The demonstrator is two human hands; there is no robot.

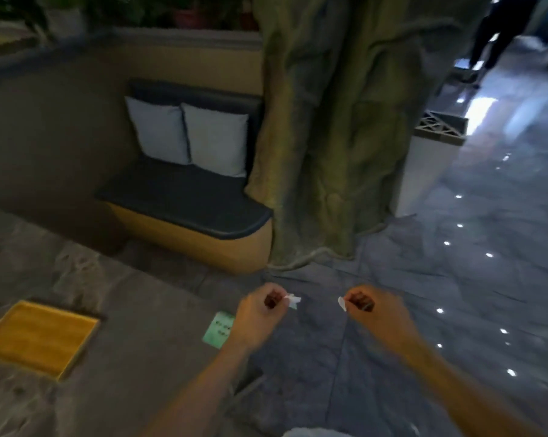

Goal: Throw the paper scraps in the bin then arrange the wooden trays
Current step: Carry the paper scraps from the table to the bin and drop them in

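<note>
Both hands pinching paper scraps: left hand [260,313] scrap [294,300], right hand [379,310] scrap [342,303]. Wooden tray [36,337] lying left of hands. Bin unseen; advise keeping pinch tight, locating bin first.

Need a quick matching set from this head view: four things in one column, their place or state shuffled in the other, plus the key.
Things:
1. wooden tray
2. green card
3. white cushions
4. white paper scrap

Place or state:
A. propped upright on the dark bench seat
B. pinched in the right hand
C. flat on the grey surface, far left
D. partly hidden behind the left hand

Pairs: 1-C, 2-D, 3-A, 4-B
</note>
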